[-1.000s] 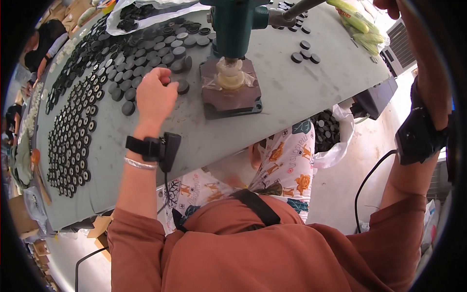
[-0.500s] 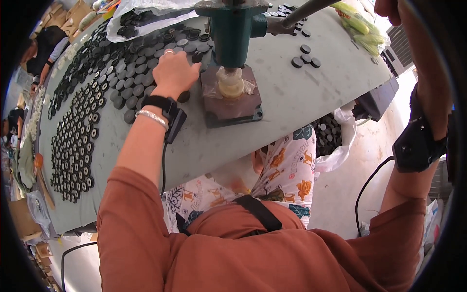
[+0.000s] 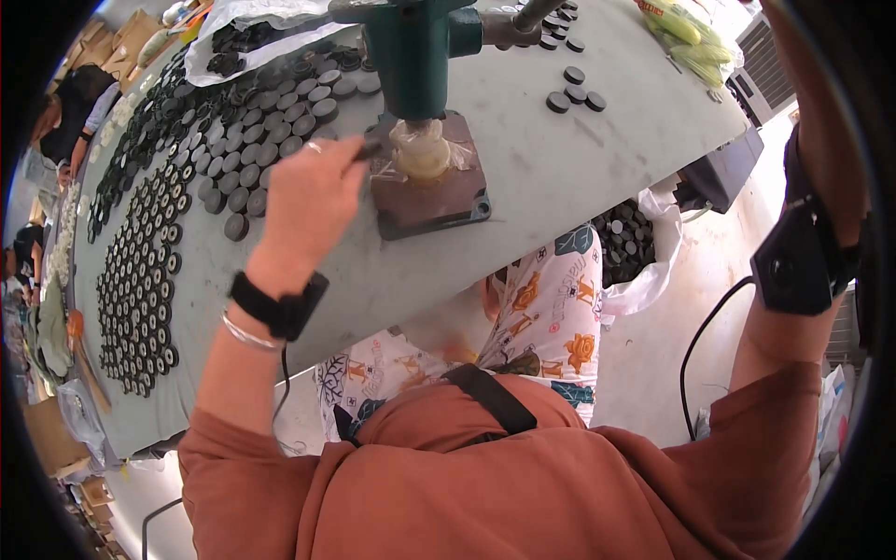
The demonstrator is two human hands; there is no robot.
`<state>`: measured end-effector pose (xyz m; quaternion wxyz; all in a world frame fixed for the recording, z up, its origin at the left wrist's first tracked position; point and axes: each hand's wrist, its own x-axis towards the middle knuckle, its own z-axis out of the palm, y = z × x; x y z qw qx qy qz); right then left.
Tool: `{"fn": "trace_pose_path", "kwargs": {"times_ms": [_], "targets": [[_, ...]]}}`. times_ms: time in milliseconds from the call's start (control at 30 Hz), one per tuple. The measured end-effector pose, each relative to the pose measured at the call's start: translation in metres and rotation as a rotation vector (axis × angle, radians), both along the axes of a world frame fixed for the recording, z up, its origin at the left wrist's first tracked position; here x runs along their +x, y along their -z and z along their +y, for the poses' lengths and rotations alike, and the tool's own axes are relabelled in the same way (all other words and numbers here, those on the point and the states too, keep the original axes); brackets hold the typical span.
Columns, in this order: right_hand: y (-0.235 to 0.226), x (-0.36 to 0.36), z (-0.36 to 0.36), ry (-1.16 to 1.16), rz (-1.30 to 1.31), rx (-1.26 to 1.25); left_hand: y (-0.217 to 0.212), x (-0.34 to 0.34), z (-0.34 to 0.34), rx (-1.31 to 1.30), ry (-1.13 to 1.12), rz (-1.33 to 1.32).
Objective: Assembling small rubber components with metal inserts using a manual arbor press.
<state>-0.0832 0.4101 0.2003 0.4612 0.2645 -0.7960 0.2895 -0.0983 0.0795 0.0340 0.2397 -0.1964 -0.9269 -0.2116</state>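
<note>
My left hand (image 3: pixel 315 201) is beside the base plate (image 3: pixel 434 217) of a green hand press (image 3: pixel 415 65). Its thumb and fingers pinch a small black round cap (image 3: pixel 372 150) at the plate's left side. A yellowish plastic-wrapped die (image 3: pixel 422 154) sits on the plate, under the press ram. My right forearm (image 3: pixel 826 121) rises along the right edge, and the hand itself is cut off at the top. The press lever (image 3: pixel 537 13) slants up toward the right.
Left of my hand lie many black caps (image 3: pixel 271 149) and rows of black ringed pieces (image 3: pixel 135 299). More caps (image 3: pixel 575 95) lie right of the press, near a bag of green produce (image 3: pixel 686 37). A white sack of caps (image 3: pixel 644 271) stands below the table edge. A co-worker (image 3: pixel 79 112) sits far left.
My left hand has come from the loose caps toward the press with a black cap in its fingers. My right hand has gone out of the picture at the top. The view has shifted slightly.
</note>
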Motion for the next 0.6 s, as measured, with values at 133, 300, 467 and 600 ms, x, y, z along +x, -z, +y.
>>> {"fn": "trace_pose_path", "kwargs": {"times_ms": [133,300,467,600], "targets": [[0.017,-0.009,-0.018,-0.059,-0.015,-0.014,0.018,0.025,0.006,0.084,-0.037,0.106],[-0.001,-0.051,0.082,-0.005,0.005,0.013,0.013,0.023,0.038,0.053,-0.001,0.072],[-0.004,-0.059,0.108,0.013,0.01,0.03,0.016,0.021,0.038,0.138,0.002,0.03],[0.0,-0.013,0.07,0.036,0.018,0.05,0.0,0.019,0.053,0.31,-0.171,-0.274]]}}
